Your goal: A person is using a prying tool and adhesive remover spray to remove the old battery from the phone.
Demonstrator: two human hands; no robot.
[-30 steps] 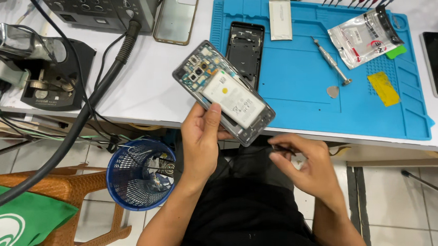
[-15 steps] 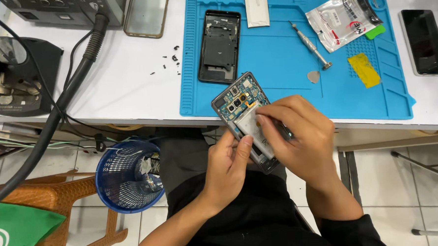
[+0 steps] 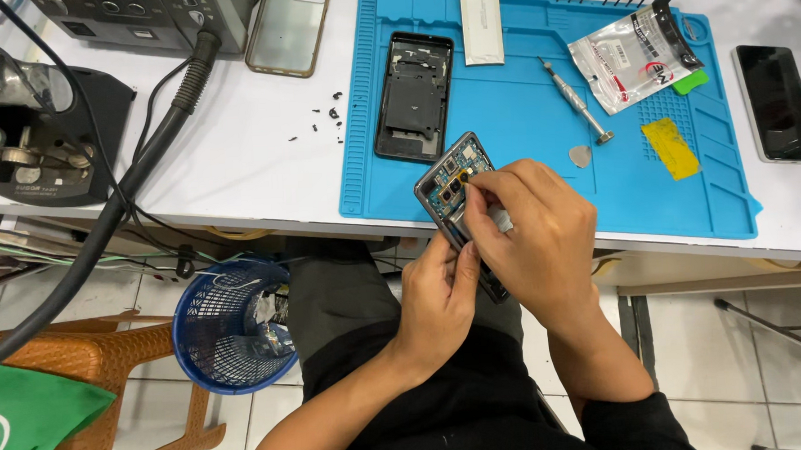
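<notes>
In the centre of the frame, the left hand (image 3: 435, 295) is gripping the lower part of an opened phone (image 3: 453, 179), fingers clamped around its edge, holding it over the near edge of the blue mat (image 3: 522, 112). The right hand (image 3: 536, 233) is lying across the phone with its fingertips (image 3: 473, 184) pinched together on the exposed upper part. Above the phone, a black phone back frame (image 3: 413, 97) is resting on the mat, with a screwdriver (image 3: 575, 100) to its right. Small black screws (image 3: 328, 120) are lying on the white worktop (image 3: 236, 160), and a blue basket (image 3: 229, 327) is standing at lower left.
</notes>
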